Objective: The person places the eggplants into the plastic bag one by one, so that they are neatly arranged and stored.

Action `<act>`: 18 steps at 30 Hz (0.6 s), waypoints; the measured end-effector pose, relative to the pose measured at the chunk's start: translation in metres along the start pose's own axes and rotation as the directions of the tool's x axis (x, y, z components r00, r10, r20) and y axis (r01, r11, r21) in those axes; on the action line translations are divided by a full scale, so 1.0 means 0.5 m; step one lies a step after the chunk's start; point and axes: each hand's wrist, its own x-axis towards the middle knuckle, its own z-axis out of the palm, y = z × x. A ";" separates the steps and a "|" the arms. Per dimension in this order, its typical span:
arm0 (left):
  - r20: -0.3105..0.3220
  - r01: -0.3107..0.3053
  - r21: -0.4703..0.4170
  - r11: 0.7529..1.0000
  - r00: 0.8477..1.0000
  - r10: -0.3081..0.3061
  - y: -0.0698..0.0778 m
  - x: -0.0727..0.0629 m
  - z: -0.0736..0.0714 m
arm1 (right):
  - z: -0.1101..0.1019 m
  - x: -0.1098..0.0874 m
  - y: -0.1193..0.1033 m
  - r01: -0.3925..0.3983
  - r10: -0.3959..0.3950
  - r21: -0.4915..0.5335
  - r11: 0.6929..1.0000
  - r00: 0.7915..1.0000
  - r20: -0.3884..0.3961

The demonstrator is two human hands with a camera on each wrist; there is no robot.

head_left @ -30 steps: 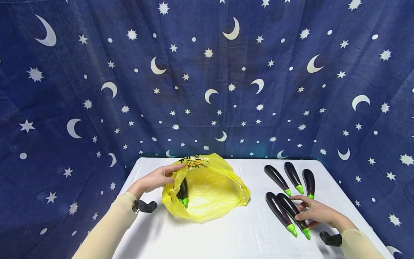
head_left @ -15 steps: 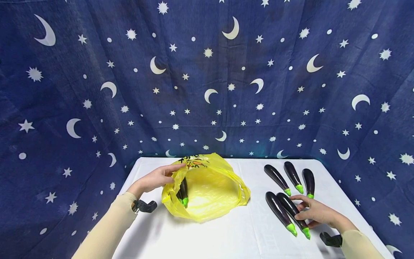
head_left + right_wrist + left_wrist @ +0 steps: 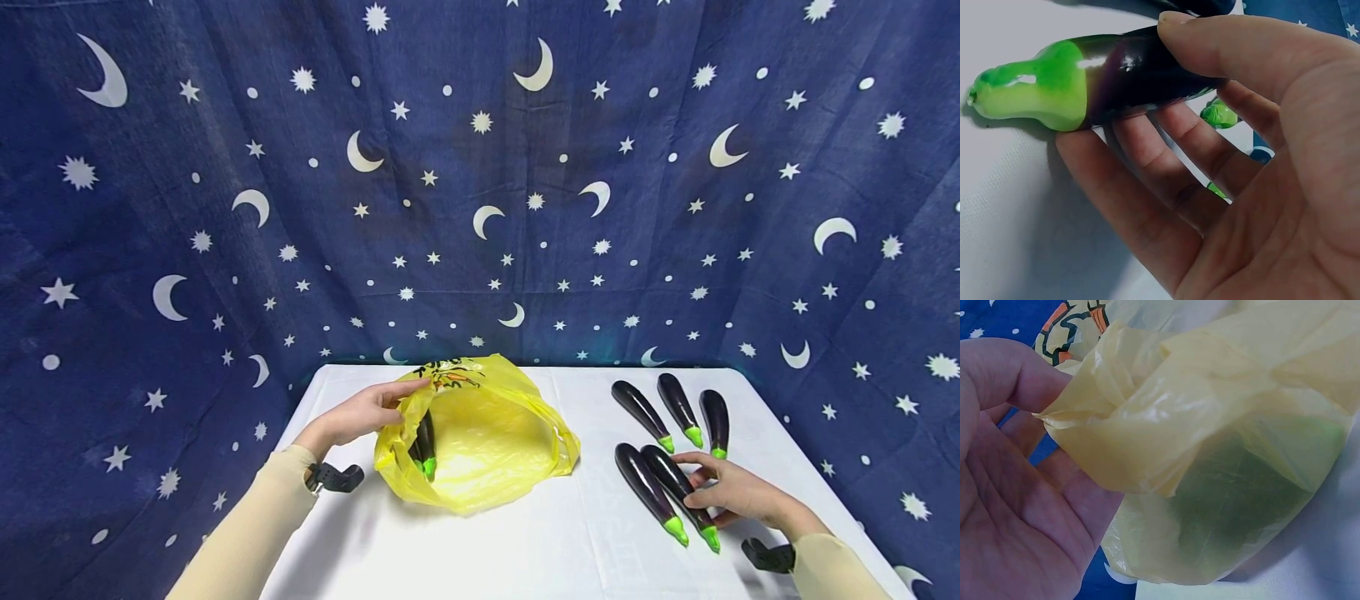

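My left hand [image 3: 365, 414] pinches the left rim of a yellow plastic bag [image 3: 495, 483], whose mouth faces me. Inside, near that rim, lie dark eggplants with green stem ends [image 3: 429, 468], partly hidden by the bag wall. In the left wrist view a dark shape shows through the film [image 3: 1241, 494]. On the right, my right hand [image 3: 738, 493] grips an eggplant [image 3: 675, 479] from its right side, thumb on top and fingers along the far side. Its bright green cap [image 3: 1035, 87] points away from the palm in the right wrist view. Another eggplant [image 3: 647, 487] lies right beside it.
Behind the right hand lie three more eggplants [image 3: 640, 412] on the white tablecloth [image 3: 457, 567]. A dark blue curtain with moons and stars [image 3: 480, 167] hangs behind the table and along both sides. Each wrist wears a black strap [image 3: 333, 477].
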 end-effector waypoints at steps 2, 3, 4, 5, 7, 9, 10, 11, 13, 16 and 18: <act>-0.004 -0.004 0.004 1.000 1.000 0.004 -0.001 0.000 -0.001 | -0.001 -0.003 -0.003 0.011 -0.011 -0.003 1.000 1.000 0.000; -0.004 -0.006 0.004 1.000 1.000 0.006 -0.001 -0.001 -0.001 | -0.002 -0.004 -0.005 0.018 -0.018 -0.005 1.000 1.000 0.001; -0.005 -0.008 0.003 1.000 1.000 0.008 0.000 -0.001 -0.001 | -0.004 -0.005 -0.006 0.024 -0.024 -0.005 1.000 1.000 0.000; -0.006 -0.007 0.000 1.000 1.000 0.007 0.000 -0.002 -0.001 | -0.005 -0.006 -0.007 0.029 -0.029 -0.004 1.000 1.000 0.000; -0.007 -0.005 -0.010 1.000 1.000 0.005 0.000 -0.003 -0.002 | -0.008 -0.007 -0.009 0.038 -0.038 0.000 0.999 0.999 -0.001; -0.006 -0.006 -0.015 1.000 1.000 0.006 0.000 -0.003 -0.002 | -0.011 -0.007 -0.010 0.041 -0.041 0.007 0.999 0.999 -0.002; -0.006 -0.006 -0.015 1.000 1.000 0.006 -0.001 -0.003 -0.003 | -0.012 -0.007 -0.011 0.039 -0.039 0.011 0.999 0.999 -0.004; -0.007 -0.003 -0.015 1.000 1.000 0.003 -0.001 -0.003 -0.003 | -0.013 -0.007 -0.011 0.040 -0.040 0.013 0.999 0.999 -0.005; -0.009 -0.003 -0.008 1.000 1.000 0.003 -0.003 -0.003 -0.004 | -0.015 -0.006 -0.013 0.045 -0.045 0.017 0.999 0.999 -0.004; -0.013 0.001 -0.004 1.000 1.000 -0.001 -0.005 -0.002 -0.004 | -0.018 -0.006 -0.018 0.058 -0.058 0.022 0.998 0.998 -0.002; -0.013 -0.003 -0.003 1.000 1.000 0.003 -0.006 -0.002 -0.004 | -0.019 -0.006 -0.023 0.067 -0.067 0.022 0.998 0.998 -0.004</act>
